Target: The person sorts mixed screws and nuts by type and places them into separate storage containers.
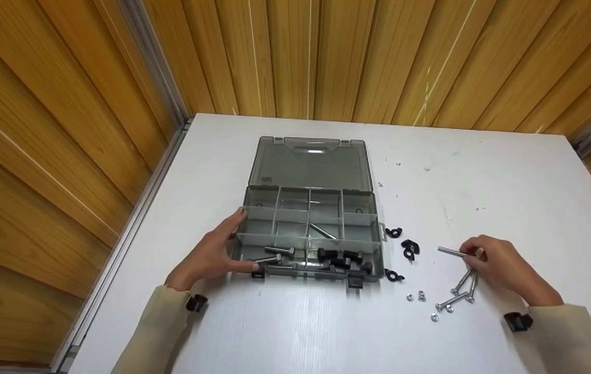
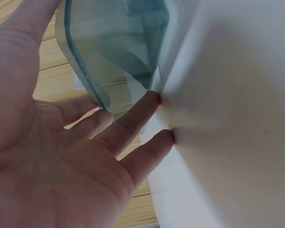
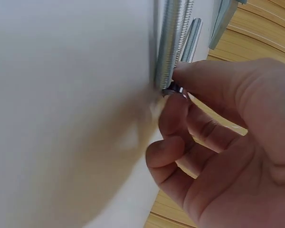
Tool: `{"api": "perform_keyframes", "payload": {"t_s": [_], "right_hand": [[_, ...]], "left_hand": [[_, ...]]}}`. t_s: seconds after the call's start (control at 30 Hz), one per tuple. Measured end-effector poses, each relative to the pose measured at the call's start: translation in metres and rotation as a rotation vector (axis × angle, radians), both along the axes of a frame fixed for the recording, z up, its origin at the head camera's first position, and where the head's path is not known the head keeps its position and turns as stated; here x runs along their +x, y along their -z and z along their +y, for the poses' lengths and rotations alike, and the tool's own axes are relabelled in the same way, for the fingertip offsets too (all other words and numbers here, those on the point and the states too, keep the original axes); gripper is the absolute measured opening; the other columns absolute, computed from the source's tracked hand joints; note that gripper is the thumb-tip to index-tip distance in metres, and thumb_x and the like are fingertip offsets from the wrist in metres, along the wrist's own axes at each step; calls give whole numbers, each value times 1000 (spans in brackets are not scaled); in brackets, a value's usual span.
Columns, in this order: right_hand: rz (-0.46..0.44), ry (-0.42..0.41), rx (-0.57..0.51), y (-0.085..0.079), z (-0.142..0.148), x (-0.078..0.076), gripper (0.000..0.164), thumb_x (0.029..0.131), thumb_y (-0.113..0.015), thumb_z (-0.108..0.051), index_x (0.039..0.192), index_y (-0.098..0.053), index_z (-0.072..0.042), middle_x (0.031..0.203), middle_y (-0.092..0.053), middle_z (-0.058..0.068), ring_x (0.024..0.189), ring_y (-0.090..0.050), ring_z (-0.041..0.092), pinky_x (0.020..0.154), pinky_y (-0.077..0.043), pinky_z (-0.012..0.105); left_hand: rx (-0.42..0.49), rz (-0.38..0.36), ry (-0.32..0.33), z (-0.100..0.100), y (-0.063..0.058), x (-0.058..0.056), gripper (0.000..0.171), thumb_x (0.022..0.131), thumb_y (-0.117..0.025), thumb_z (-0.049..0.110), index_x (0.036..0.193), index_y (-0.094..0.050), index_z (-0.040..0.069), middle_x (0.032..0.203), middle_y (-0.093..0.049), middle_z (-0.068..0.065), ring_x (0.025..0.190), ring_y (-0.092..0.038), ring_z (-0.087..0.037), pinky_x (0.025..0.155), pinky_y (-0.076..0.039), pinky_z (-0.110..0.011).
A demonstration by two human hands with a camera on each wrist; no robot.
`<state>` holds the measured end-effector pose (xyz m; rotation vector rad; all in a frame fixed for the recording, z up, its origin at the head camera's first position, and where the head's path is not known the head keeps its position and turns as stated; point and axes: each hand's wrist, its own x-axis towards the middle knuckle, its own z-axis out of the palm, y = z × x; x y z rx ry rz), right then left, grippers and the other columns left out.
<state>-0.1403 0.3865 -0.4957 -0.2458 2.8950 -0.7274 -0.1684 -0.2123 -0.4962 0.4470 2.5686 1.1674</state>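
Note:
A grey translucent compartment box [image 1: 308, 214] lies with its lid [image 1: 312, 166] folded back. My left hand [image 1: 211, 258] rests at the box's left side, thumb at the front edge; in the left wrist view its fingers [image 2: 133, 123] are extended, some touching the tabletop. My right hand [image 1: 503, 267] pinches a silver bolt [image 1: 450, 251] between thumb and fingers, its shank pointing left. Just below that hand lie several more silver bolts [image 1: 452, 301]. The front compartments hold silver bolts [image 1: 280, 251] and black bolts [image 1: 340, 262]; one silver bolt [image 1: 323, 231] leans in a middle compartment.
Black wing nuts [image 1: 409, 250] lie along the box's right side. Small silver nuts [image 1: 421, 296] are scattered near the loose bolts. Wood-patterned panels [image 1: 357, 62] stand behind and left of the white table [image 1: 212, 332].

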Motion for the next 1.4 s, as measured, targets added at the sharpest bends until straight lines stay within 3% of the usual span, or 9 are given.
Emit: {"api": "perform_keyframes", "payload": {"t_s": [0.23, 0.5, 0.7, 0.8, 0.93, 1.1, 1.23, 1.4], "right_hand": [[11, -40, 30, -13, -2, -4, 13, 95, -66, 1, 106, -72, -2, 94, -71, 9, 74, -54, 16, 60, -44, 26], [195, -82, 35, -37, -14, -7, 4, 92, -75, -4, 95, -74, -7, 81, -70, -1, 65, -53, 7, 55, -44, 23], [292, -106, -3, -49, -39, -13, 10, 89, -80, -7, 88, -72, -12, 66, -58, -10, 59, -47, 5, 53, -41, 23], [336, -135, -41, -53, -56, -19, 11, 88, -82, -8, 87, -73, -15, 66, -60, -12, 59, -51, 4, 55, -44, 22], [312, -179, -115, -63, -82, -30, 4, 92, -80, -16, 90, -76, -17, 73, -67, -11, 63, -56, 5, 58, -46, 22], [177, -229, -222, -74, -116, -43, 8, 98, -73, -22, 95, -78, -16, 78, -69, -8, 65, -57, 10, 59, -46, 23], [125, -292, -283, -80, -141, -51, 7, 99, -71, -20, 98, -78, -17, 82, -71, -6, 67, -57, 11, 60, -47, 24], [107, -390, -281, -82, -167, -57, 8, 100, -69, -15, 102, -77, -17, 91, -73, -2, 74, -61, 11, 64, -51, 25]], "left_hand": [[2, 21, 2, 0, 1, 0, 127, 71, -92, 54, 167, -16, 21, 172, -12, 0, 149, -35, -33, 117, -36, -54], [6, 12, 2, 1, -1, 0, 128, 70, -93, 51, 167, -15, 23, 172, -11, 2, 151, -32, -32, 117, -35, -54], [-1, 18, 0, 1, -1, 1, 128, 70, -93, 52, 167, -15, 23, 171, -11, 3, 150, -33, -31, 119, -33, -53], [0, 16, -3, 1, -1, 1, 128, 70, -93, 52, 167, -15, 23, 171, -11, 3, 149, -35, -31, 118, -33, -54], [2, 17, -6, 1, 0, 1, 127, 70, -93, 52, 167, -16, 24, 171, -12, 3, 149, -35, -31, 118, -34, -54], [11, 15, -5, 1, 2, 1, 127, 70, -93, 52, 167, -16, 23, 172, -12, 2, 148, -37, -33, 117, -37, -52], [5, 14, -5, 1, 2, 1, 127, 70, -92, 54, 167, -16, 22, 172, -12, 1, 148, -37, -32, 115, -40, -51], [-3, 15, -4, 1, 1, 1, 127, 70, -93, 53, 167, -16, 22, 172, -11, 3, 148, -37, -31, 115, -40, -50]]}}
